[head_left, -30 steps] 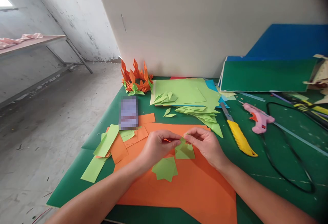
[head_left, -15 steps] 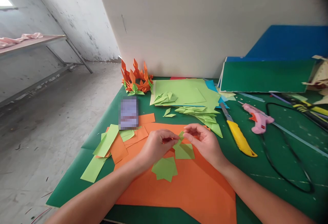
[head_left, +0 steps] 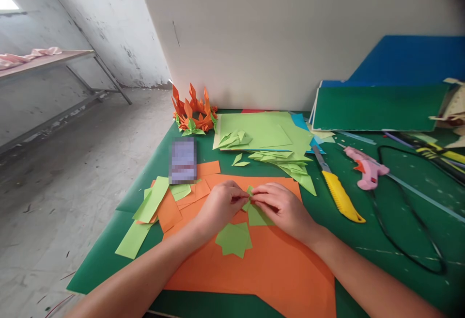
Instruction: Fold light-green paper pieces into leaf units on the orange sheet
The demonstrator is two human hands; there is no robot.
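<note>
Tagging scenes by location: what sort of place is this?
Probably a paper-craft bench in a bare workshop: cut green paper, a glue gun and a knife on a green mat, and a concrete floor.

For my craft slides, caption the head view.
Both hands, left hand and right hand, pinch a small green paper piece over an orange sheet.

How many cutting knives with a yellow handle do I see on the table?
1: the yellow-handled knife lies on the green table, right of the right hand. Others may be hidden under papers.
</note>
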